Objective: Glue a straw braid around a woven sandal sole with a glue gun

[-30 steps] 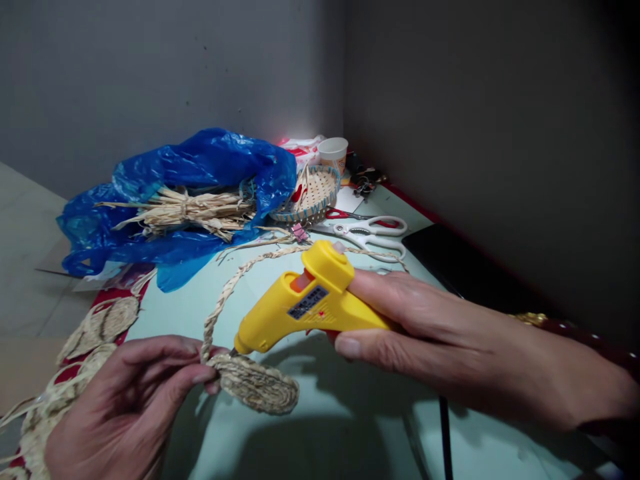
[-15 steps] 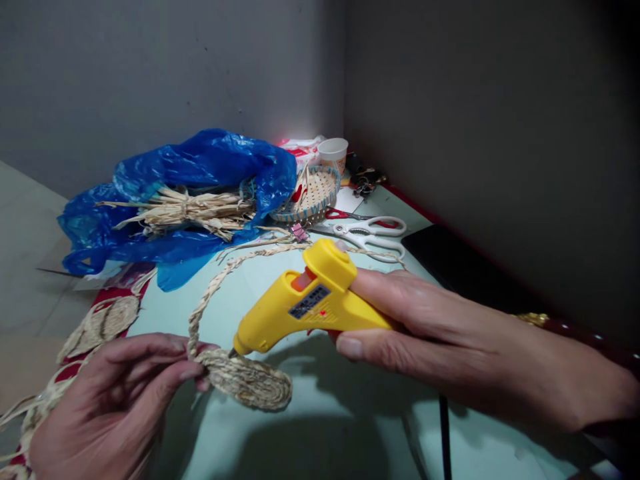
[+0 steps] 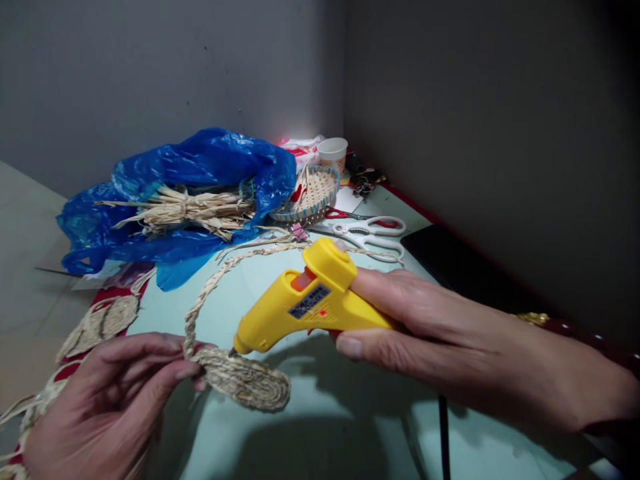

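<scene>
Gripping a yellow hot glue gun [image 3: 277, 313] in the right hand [image 3: 420, 327], closed around the handle. Aiming the nozzle [image 3: 233, 352] down and leftward at the upper edge of a flat oval coil [image 3: 250, 383] of braided straw, close to its left end; cannot tell touching from hovering just above. Showing a small lit red light [image 3: 323, 313] on the side of the gun, beside a dark label [image 3: 309, 301].

Pinching the coil by its left end in the left hand [image 3: 110, 393], drawn narrow. Holding it tilted, broad face toward the camera, over the pale green surface [image 3: 165, 307]. Pinching the loose straw braid [image 3: 207, 290] at the same spot, rising from there and curving in a wide arc behind the glue gun, then on toward the handles of white scissors [image 3: 355, 232].

Can see red-handled scissors [image 3: 337, 214] just behind the white pair and partly covered, with a pink clip [image 3: 299, 232] near the blades. Farther back, can make out a woven basket [image 3: 323, 187] laced in blue, near a paper cup [image 3: 333, 155], and to the left a crumpled blue plastic bag [image 3: 205, 157] around a tied bundle of dry straw [image 3: 193, 210]. Along the left edge, can see more coiled straw pieces [image 3: 113, 317]; below the right hand, a black cable [image 3: 444, 437].
</scene>
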Demonstrator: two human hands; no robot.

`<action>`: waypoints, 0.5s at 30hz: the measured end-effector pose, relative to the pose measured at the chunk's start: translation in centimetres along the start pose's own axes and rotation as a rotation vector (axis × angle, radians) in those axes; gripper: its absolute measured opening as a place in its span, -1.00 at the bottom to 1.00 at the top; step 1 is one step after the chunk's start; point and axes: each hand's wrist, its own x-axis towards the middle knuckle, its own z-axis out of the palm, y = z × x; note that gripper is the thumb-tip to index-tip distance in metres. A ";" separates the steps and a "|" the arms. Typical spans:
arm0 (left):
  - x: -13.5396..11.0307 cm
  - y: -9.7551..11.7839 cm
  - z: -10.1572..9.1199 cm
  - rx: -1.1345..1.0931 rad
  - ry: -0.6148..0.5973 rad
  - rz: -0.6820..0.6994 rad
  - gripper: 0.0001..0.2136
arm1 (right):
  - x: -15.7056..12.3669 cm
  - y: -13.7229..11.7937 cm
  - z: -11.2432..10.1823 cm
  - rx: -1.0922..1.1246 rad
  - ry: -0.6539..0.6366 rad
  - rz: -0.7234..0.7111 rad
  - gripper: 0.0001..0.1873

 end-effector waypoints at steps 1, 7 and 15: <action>0.0 0.0 0.0 0.000 -0.003 -0.011 -0.77 | 0.0 0.0 0.0 -0.006 -0.004 0.005 -0.76; 0.0 -0.2 0.0 -0.002 0.007 -0.018 -0.76 | -0.1 0.1 0.1 -0.018 0.009 0.013 -0.77; 0.2 -0.6 0.1 0.010 0.066 -0.022 -0.76 | 0.0 0.2 0.1 0.014 0.006 0.026 -0.81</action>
